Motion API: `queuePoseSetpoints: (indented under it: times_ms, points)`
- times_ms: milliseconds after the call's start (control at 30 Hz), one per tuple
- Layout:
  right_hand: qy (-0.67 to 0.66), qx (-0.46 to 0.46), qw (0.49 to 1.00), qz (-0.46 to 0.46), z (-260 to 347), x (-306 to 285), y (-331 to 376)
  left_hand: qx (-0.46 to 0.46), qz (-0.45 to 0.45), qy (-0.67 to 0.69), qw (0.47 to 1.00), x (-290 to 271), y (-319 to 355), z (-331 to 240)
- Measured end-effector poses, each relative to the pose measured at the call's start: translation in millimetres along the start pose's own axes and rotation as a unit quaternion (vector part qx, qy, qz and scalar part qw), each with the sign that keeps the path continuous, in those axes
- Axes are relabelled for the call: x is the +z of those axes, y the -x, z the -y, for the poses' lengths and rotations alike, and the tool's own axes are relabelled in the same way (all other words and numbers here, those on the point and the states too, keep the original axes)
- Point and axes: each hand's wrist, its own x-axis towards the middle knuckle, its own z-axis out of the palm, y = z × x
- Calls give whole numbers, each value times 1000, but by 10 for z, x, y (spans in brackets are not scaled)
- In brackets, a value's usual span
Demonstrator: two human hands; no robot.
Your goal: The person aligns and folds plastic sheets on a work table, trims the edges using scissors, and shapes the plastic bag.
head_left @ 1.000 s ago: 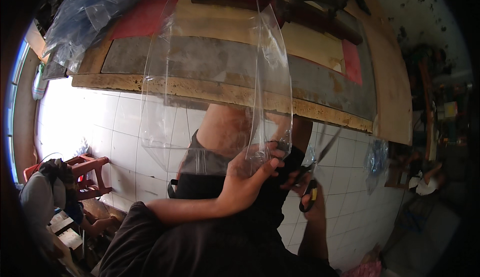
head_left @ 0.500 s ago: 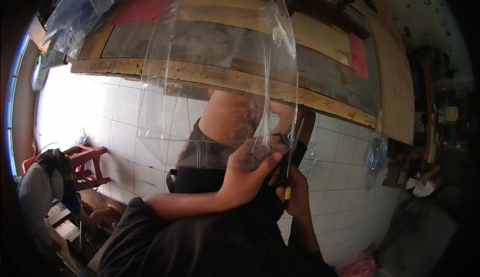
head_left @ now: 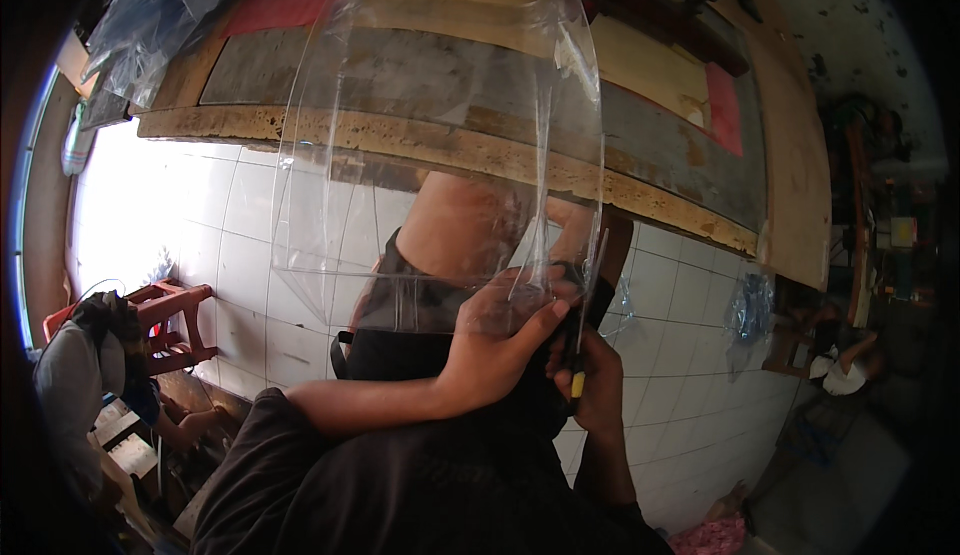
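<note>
A large, clear plastic sheet (head_left: 310,195), folded into a box-like or bag-like shape, stands up from my lap and overlaps the bench edge. At its lower right corner my left hand (head_left: 490,340) is closed on the plastic, fingers partly seen through it. Just right of that, my right hand (head_left: 600,380) grips a slim tool (head_left: 578,385) with a narrow metal blade pointing up and a yellow piece on its dark handle. The blade lies along the sheet's right edge; whether it touches cannot be made out. Some right fingers are hidden.
Ahead runs a worn wooden workbench (head_left: 660,190) with red and yellow covering. More clear plastic (head_left: 180,15) is piled at the far left. A red plastic stool (head_left: 180,325) stands on the white tiled floor at left. Another person (head_left: 850,365) is at the far right.
Both hands stay close together at the sheet's lower right corner, with the tool still in my right hand. The view and the sheet have shifted slightly.
</note>
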Motion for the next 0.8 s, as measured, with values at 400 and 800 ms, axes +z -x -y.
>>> queuePoseSetpoints:
  times_ms: [400,800]
  points:
    - [-6,25,1000,-10,15,5,24,-25,7,0,1000,-14,-2,-8]
    - [-13,8,1000,7,32,-2,18,-18,3,-19,1000,-31,-16,22]
